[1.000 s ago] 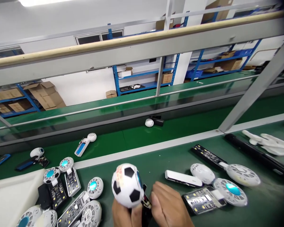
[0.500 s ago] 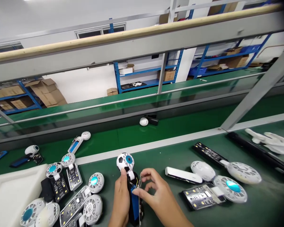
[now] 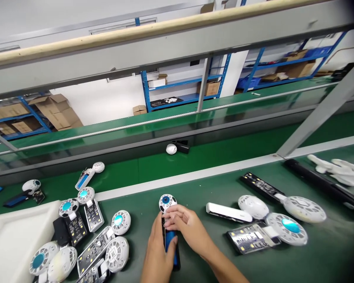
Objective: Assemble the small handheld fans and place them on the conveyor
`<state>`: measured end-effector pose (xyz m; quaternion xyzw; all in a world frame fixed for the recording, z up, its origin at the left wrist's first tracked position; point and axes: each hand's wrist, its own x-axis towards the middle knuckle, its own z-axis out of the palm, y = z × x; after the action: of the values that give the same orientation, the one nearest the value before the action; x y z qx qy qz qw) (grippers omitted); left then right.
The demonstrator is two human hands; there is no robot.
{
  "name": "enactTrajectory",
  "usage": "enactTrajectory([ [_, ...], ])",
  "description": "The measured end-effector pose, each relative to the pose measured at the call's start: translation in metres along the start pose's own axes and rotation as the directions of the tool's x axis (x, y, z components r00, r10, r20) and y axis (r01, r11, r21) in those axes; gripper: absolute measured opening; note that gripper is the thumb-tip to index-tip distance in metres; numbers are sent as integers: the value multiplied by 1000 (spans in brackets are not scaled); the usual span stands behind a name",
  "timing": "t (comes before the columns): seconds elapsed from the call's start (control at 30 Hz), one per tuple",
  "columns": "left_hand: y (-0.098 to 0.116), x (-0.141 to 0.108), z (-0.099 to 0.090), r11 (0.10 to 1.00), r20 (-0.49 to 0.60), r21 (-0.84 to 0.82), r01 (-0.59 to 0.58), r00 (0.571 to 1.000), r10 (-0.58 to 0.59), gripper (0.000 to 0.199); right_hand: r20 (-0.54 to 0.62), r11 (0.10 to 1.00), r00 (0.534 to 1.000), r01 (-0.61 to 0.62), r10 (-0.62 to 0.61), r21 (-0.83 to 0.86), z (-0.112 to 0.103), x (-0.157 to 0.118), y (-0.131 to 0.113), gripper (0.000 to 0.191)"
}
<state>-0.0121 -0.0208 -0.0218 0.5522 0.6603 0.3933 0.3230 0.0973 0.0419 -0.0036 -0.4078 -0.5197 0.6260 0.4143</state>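
A small device with a round, football-patterned head [image 3: 166, 201] stands out from the bench in front of me. Its narrow body is black, with a blue battery-like block [image 3: 170, 241] showing in it. My left hand [image 3: 157, 249] is wrapped round the body, the thumb lying across the blue block. At the neck, just under the head, the bent fingers of my right hand [image 3: 185, 226] press together and cover the joint. Whatever they pinch there is hidden behind them.
To the left lie several opened devices with round white heads [image 3: 117, 253] and bare circuit boards, beside a white foam tray [image 3: 20, 232]. On the right are more opened devices [image 3: 249, 239], a black bar [image 3: 321, 184] and white gloves [image 3: 340, 169]. A metal post [image 3: 318, 106] rises behind.
My right hand has moved up from the wires beside the body to the neck. My left thumb has shifted from the neck down onto the blue block. The circuit board at the side no longer shows.
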Motion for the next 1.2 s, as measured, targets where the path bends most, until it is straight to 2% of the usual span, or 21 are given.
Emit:
enactTrajectory([
  [0.07,-6,1,0,999,-46,-24,32,998,-33,52,-9,982,993,119,-121,-146,1,-4,0,17],
  [0.1,-8,2,-1,999,-60,-37,36,997,-38,51,-7,943,979,197,-206,-267,2,-7,2,14],
  [0.2,-10,3,-3,998,-64,-62,16,998,-20,46,69,706,904,376,-422,-601,6,-13,11,16],
  [0.3,-8,1,-3,996,-31,-87,13,999,-16,46,122,575,865,422,-486,-701,11,-16,21,24],
  [0.5,-10,0,-6,989,-23,-120,88,996,-91,50,116,591,861,432,-496,-681,12,-21,18,14],
  [0.63,-12,4,-15,932,158,-328,157,981,-110,55,184,554,832,497,-524,-668,11,-24,14,14],
  [0.73,-9,6,-19,907,219,-390,161,973,-79,57,132,566,806,511,-577,-647,14,-22,18,13],
  [0.83,-4,6,-15,945,199,-301,130,977,-72,53,94,558,774,529,-626,-639,16,-19,25,18],
  [0.97,-5,3,-3,979,24,-180,92,996,-90,47,124,511,760,538,-638,-670,15,-19,30,21],
  [1.03,-9,4,-1,980,-31,-185,77,996,-84,46,130,504,758,540,-639,-674,14,-20,29,21],
  [1.2,-16,10,-7,940,-10,-312,135,989,-145,48,74,534,741,546,-667,-646,13,-20,30,19],
])
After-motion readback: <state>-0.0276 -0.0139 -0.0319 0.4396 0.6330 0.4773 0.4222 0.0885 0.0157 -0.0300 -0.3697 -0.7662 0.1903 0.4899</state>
